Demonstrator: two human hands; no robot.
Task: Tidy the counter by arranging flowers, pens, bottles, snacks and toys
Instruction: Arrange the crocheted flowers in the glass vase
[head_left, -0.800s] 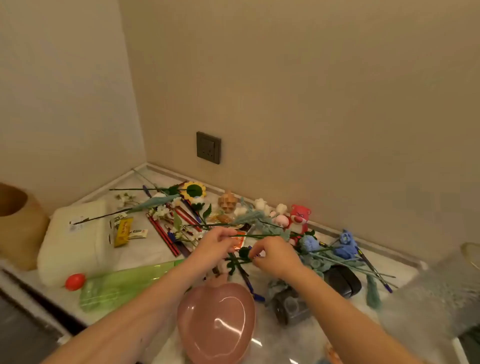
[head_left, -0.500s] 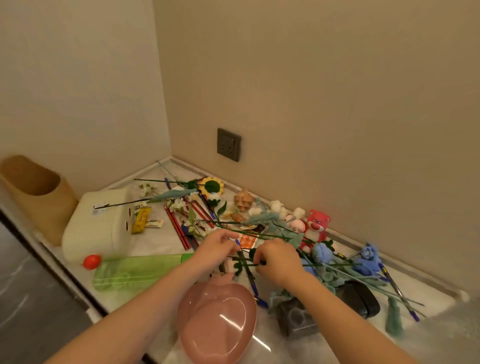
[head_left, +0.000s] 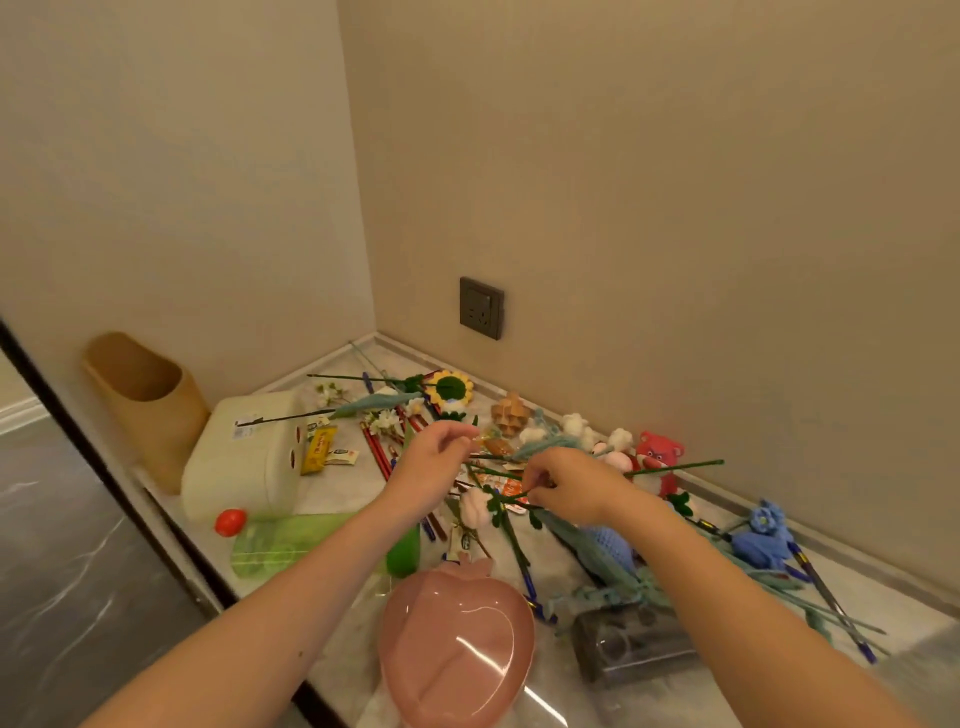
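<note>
The pale tabletop (head_left: 343, 491) sits in a corner between two tan walls, and it is covered in a messy pile of things. A big white jug (head_left: 244, 457) with a red cap lies on its side near the left edge, with a tan bin (head_left: 148, 400) behind it and a green bottle (head_left: 291, 540) lying in front of it. A pink heart-shaped dish (head_left: 457, 639) sits close to the person, beside a dark box (head_left: 631, 647). Blue knitted flowers (head_left: 763, 538) lie to the right, and a yellow sunflower (head_left: 449, 387) lies near the back wall. A red bear toy (head_left: 657, 460) sits by the wall, next to small white fluffy toys (head_left: 576, 426). Red pens (head_left: 376, 457) lie in the middle of the pile. The right hand (head_left: 576, 486) has its fingers pinched on a thin green flower stem (head_left: 675, 467) that sticks out to the right, just above the pile. The left hand (head_left: 434, 460) is held over the pile with its fingers curled close together at the tips; I cannot tell if it pinches something small.
</note>
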